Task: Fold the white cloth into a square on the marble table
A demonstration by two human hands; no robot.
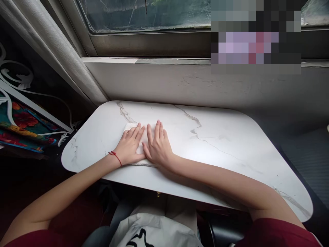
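A white folded cloth (144,163) lies on the white marble-patterned tabletop (218,137), left of its middle. Flat on the cloth's left part rests my left hand (130,145), fingers stretched out and a red string round the wrist. My right hand (158,145) presses flat beside it, fingers extended over the cloth's right part. The two hands nearly meet at the thumbs and cover most of the cloth. Neither hand's fingers are closed round anything.
Behind the table is a grey wall (159,79) under a window (149,15). A pale curtain (59,51) hangs at the left, near a white scrolled metal frame (33,106) and flowered fabric (23,120). A small gold knob (158,194) shows below the table's front edge.
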